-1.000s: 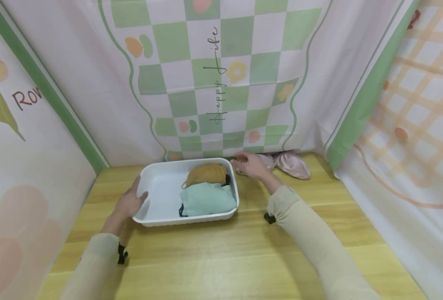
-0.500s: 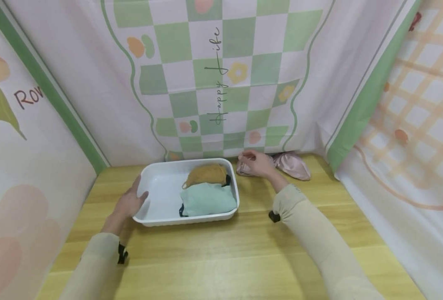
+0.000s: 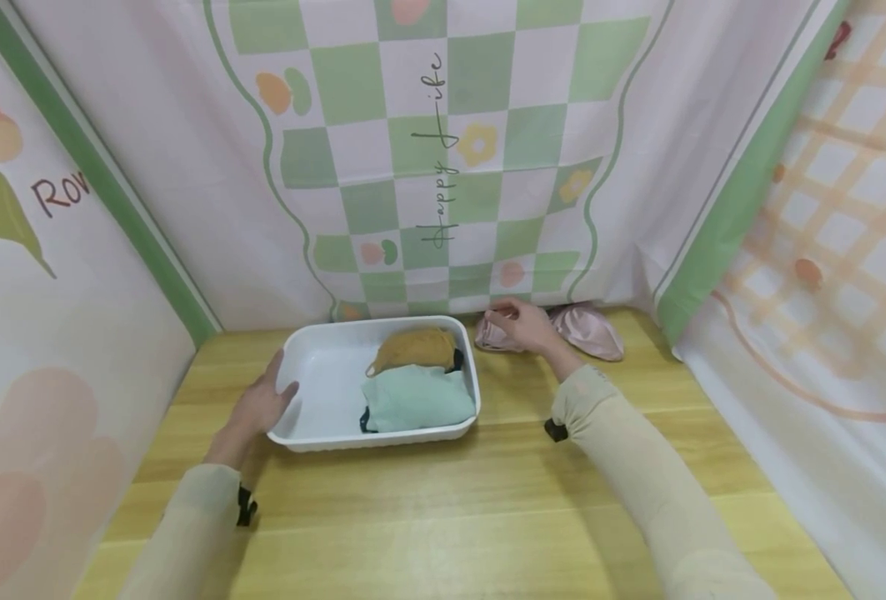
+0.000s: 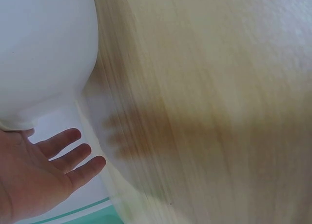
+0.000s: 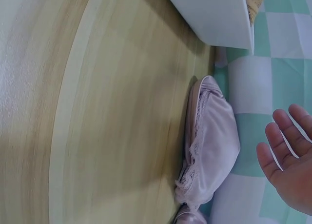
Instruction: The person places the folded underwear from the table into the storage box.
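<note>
A white tray [image 3: 315, 333] stands on the wooden table. My left hand [image 3: 257, 408] rests on its left rim, thumb over the edge and the other fingers outside. In the left wrist view, three fingers of the left hand [image 4: 46, 173] stretch out straight, apart from the tray wall. Inside the tray lie a folded ochre garment [image 3: 412, 348] and a folded mint garment [image 3: 416, 398]. My right hand [image 3: 527, 327] hovers over a pink satin bra [image 3: 587, 332], partly covering one cup. The right wrist view shows loosely bent fingers above the lace-trimmed bra [image 5: 217, 136], holding nothing.
A patterned curtain [image 3: 458, 167] hangs right behind the tray and the bra, along the table's [image 3: 412, 517] back edge. More printed cloth hangs on the left and right sides. Dark bits show under both folded garments.
My right hand has moved right from the tray's right rim to above the bra. The left hand and the tray have stayed in place.
</note>
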A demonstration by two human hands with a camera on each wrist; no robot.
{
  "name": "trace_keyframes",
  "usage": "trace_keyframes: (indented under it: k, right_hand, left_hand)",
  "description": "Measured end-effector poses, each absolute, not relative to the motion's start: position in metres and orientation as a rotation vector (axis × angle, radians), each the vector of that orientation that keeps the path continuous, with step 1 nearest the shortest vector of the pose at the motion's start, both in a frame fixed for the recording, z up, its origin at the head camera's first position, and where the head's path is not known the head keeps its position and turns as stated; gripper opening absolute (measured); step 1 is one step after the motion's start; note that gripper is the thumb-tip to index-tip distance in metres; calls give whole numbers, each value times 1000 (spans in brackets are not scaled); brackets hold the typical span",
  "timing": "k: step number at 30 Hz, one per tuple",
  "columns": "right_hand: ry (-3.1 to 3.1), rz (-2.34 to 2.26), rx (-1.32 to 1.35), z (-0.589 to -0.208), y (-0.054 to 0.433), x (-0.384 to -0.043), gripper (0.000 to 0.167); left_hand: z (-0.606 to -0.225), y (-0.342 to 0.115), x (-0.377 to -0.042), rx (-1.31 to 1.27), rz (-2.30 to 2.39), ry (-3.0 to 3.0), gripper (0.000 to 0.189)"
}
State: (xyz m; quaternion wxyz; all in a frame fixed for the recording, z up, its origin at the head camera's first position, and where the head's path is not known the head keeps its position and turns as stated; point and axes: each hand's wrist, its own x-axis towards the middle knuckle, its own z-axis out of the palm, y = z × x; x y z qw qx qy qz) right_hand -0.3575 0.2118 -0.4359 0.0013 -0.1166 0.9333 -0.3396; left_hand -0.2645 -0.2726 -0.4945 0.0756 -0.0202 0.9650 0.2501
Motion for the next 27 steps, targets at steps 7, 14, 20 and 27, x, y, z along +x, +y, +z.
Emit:
trace_keyframes:
  k: [7, 14, 20, 27]
  right_hand:
    - [2943, -1034, -335, -444, 223, -363, 59]
    - [2935, -1022, -317, -448, 233, -365, 59]
    - [2950, -1001, -270, -451, 238, -370, 58]
    - [2928, -997, -229, -454, 243, -373, 62]
  left_hand:
    - [-495, -274, -266, -55, 739, 2900, 80]
    - [-498, -275, -267, -49, 733, 2899, 79]
    - [-497, -275, -267, -36, 728, 2913, 79]
    - [-497, -274, -266, -47, 733, 2911, 79]
